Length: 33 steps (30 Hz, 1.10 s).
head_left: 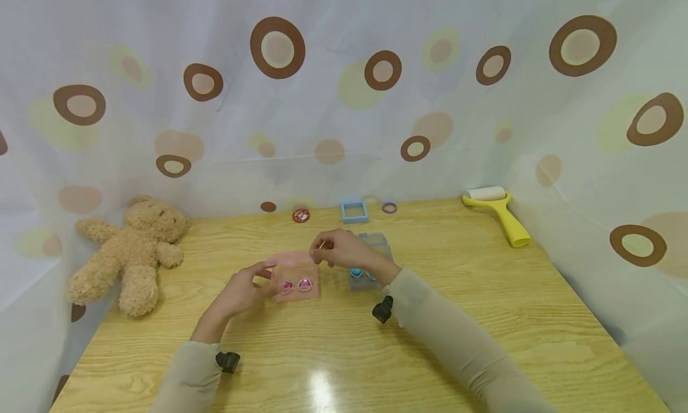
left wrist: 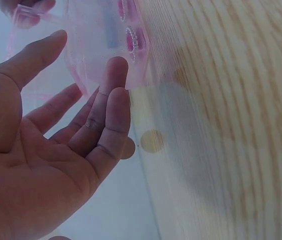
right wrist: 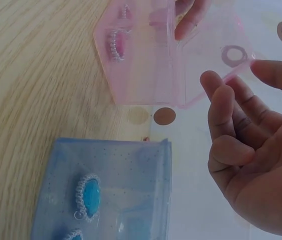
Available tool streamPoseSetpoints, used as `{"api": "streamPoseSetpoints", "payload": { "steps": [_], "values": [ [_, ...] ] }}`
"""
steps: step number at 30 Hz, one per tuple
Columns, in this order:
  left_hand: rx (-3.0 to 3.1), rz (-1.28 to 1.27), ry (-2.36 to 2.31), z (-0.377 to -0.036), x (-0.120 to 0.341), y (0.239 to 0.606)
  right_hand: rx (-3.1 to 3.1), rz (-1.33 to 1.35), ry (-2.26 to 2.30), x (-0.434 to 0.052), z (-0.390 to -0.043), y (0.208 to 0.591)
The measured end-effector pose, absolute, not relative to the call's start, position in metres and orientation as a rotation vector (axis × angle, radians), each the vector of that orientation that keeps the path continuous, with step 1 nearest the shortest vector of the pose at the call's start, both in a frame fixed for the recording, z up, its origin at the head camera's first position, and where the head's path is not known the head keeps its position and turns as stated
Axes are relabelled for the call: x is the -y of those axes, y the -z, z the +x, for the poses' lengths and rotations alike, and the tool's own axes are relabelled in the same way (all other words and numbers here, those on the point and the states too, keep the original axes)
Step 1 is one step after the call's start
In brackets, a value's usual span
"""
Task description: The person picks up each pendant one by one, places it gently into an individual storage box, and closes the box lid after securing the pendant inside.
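Note:
A clear pink box (head_left: 294,280) stands tilted on the wooden table (head_left: 484,317), with two pink gems (head_left: 296,284) inside. My left hand (head_left: 257,281) supports its left side with straight fingers; in the left wrist view the fingertips (left wrist: 117,67) touch the pink box (left wrist: 106,40). My right hand (head_left: 318,256) pinches the top edge of the raised pink lid (right wrist: 206,55), between thumb and curled fingers (right wrist: 216,92). Just right of it a clear blue box (head_left: 371,264) holds blue gems (right wrist: 88,195).
A teddy bear (head_left: 129,252) lies at the table's left edge. A yellow lint roller (head_left: 500,213) lies at the back right. A red disc (head_left: 301,215), a blue square frame (head_left: 354,211) and a purple ring (head_left: 389,207) sit along the back by the spotted curtain (head_left: 344,102).

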<state>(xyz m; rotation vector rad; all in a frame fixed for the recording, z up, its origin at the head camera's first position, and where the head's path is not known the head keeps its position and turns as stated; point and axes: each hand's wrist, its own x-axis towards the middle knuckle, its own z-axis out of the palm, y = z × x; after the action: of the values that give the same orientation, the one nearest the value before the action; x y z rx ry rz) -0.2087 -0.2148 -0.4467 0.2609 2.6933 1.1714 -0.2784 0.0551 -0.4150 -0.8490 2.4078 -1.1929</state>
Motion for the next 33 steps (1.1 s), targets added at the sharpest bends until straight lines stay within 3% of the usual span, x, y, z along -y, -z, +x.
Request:
{"api": "streamPoseSetpoints", "payload": {
  "steps": [33],
  "values": [
    [-2.677,0.229,-1.269,-0.208,0.215,0.446,-2.536,-0.957,0.916,-0.051,-0.275,0.427]
  ]
}}
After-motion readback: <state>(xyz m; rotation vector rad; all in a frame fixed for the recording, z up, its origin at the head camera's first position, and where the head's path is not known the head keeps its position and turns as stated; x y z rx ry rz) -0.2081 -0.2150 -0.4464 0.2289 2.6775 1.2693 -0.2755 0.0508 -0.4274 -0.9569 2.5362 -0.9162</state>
